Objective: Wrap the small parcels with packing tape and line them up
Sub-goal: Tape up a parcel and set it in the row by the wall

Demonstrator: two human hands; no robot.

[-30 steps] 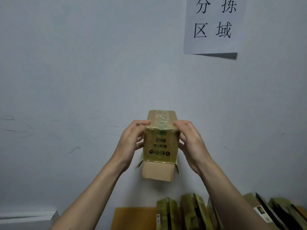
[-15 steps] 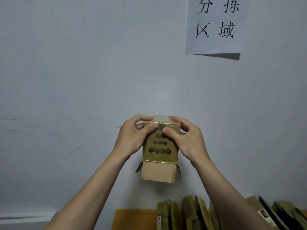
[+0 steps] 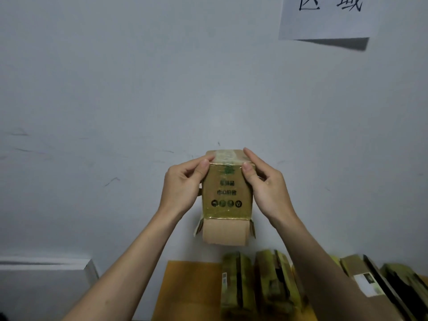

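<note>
Small parcel (image 3: 226, 193) held up in mid-air in front of a pale wall (image 3: 115, 89), above the row of other parcels. Cardboard, upright, its upper part wrapped in glossy yellowish packing tape (image 3: 225, 212) with dark print and four round symbols showing through; the lower part is bare brown card, with two small flaps sticking out at either side where the tape ends.

Left hand (image 3: 183, 188): grip closed on the parcel's left side, thumb pressed on the top front edge, fingers curled behind. Right hand (image 3: 266, 188): same on the right side, thumb on the top front corner, forefinger laid along the top edge. Both forearms bare, reaching up from below.

Below, on an orange-brown worktop (image 3: 190, 288): taped parcels standing close together on edge (image 3: 236, 283), (image 3: 273, 281), and more off to the right (image 3: 361, 274), partly behind the right forearm. One carries a white label.

White paper sign (image 3: 324, 19) with black characters on the wall, upper right, cut off by the frame. A grey ledge (image 3: 46, 265) at lower left.
</note>
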